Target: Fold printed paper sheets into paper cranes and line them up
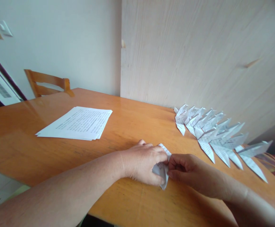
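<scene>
A small piece of folded printed paper (160, 171) lies between my two hands near the front of the table. My left hand (144, 162) grips it from the left, with the fingers over its top and the thumb at its lower edge. From the right, my right hand (184, 167) pinches the paper's edge between thumb and curled fingers. Much of the paper is covered by my fingers, so its full shape is hidden.
Several folded paper pieces (208, 126) stand in a row along the wooden panel on the right. A stack of printed sheets (80, 124) lies at the left of the wooden table (132, 116). Beyond the far left edge is a chair (48, 82).
</scene>
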Demonstrator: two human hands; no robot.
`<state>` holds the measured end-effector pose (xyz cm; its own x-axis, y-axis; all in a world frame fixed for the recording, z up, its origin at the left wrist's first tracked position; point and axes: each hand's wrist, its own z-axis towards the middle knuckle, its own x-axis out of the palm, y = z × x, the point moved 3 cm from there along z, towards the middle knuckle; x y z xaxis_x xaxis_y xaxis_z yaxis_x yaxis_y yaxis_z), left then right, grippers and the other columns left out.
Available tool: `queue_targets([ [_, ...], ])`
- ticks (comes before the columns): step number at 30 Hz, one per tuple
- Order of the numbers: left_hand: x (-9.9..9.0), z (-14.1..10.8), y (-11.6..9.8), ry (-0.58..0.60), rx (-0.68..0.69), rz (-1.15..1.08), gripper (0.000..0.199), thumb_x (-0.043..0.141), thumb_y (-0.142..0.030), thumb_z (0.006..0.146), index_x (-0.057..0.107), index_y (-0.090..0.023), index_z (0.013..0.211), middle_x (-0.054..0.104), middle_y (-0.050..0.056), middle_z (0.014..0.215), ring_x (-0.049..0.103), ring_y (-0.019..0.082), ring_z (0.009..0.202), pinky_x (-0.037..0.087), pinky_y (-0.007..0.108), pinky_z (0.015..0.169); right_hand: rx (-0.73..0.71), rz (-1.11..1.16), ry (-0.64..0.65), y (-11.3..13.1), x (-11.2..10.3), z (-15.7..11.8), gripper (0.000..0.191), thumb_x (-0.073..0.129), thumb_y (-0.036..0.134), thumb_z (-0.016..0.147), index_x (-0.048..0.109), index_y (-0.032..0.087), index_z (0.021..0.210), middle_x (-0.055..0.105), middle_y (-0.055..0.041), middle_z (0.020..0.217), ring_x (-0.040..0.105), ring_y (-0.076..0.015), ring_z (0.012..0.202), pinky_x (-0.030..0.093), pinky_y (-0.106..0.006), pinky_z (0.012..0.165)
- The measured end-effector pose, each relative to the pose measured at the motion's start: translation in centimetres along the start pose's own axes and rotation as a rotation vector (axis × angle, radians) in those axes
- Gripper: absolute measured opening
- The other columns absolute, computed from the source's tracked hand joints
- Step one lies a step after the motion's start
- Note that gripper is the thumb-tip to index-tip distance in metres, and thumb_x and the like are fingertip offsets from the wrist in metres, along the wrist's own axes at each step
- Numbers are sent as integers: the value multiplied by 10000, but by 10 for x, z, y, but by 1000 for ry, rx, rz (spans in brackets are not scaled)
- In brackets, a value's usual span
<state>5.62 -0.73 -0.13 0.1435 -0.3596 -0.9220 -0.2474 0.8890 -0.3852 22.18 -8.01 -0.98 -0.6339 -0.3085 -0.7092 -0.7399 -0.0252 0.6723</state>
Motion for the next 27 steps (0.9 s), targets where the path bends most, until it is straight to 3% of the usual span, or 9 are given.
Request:
queue_targets([
  [7,-1,0,-1,16,-25,14,457,703,-516,752,606,-267,1122,627,54,1203,591,298,1066,406,414,875,-28,-54,-10,-1,2,1,89,555,194,880,620,193,820,592,29,729,485,-124,651,353,-235,568],
  [12,-3,0,-1,26,-25,-12,451,696,-511,756,599,-276,1129,625,45,1214,585,301,1087,410,419,883,-112,-255,-176,10,-1,-7,49,606,185,872,639,219,862,655,-2,864,591,-166,809,444,-286,714],
  [14,-4,0,-1,25,-27,-24,459,694,-492,757,588,-290,1155,621,42,1227,580,303,1106,412,417,881,-145,-355,-223,14,0,-12,92,606,176,878,661,236,921,671,-20,956,614,-189,896,468,-322,787],
  [18,-3,0,0,32,-39,-25,522,704,-516,750,573,-301,1208,614,48,1256,575,312,1129,412,426,881,-216,-507,-198,19,5,-22,182,557,156,897,691,251,976,703,-44,1060,658,-207,936,518,-365,847],
  [22,-2,-1,2,25,-38,-26,612,718,-528,750,540,-301,1289,605,60,1293,577,317,1141,401,440,901,-295,-591,-237,24,5,-29,362,528,152,884,682,263,1192,735,-64,1133,698,-232,976,559,-385,867],
  [27,0,-1,4,1,-26,-73,675,712,-540,764,477,-295,1347,576,67,1356,564,315,1186,379,450,947,-276,-613,-247,21,4,-31,455,542,159,852,664,279,1274,747,-67,1147,718,-262,975,584,-400,857],
])
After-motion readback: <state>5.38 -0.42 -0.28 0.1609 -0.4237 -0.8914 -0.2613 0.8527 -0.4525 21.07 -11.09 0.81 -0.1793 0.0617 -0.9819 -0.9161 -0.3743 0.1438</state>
